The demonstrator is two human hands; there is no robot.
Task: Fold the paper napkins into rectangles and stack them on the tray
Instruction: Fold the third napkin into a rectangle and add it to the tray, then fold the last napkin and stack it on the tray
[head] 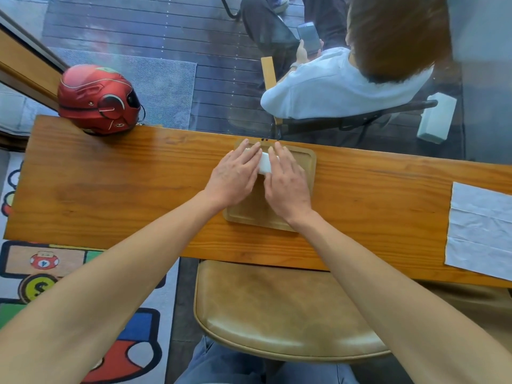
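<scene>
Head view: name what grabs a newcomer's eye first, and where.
Both hands, left hand and right hand, press flat on a folded white napkin on the wooden tray at mid-table. A red helmet sits at the far left; unfolded napkins lie right.

We see a long wooden table [116, 189] with a warm orange grain, running across the view beside a glass wall. Directly on it lie three things. A red helmet [98, 99] sits at its far left corner. A shallow wooden tray [310, 167] with rounded corners lies near the middle, against the far edge. An unfolded white paper napkin [479, 231], creased into bands, lies flat at the right end, well apart from the tray.
</scene>
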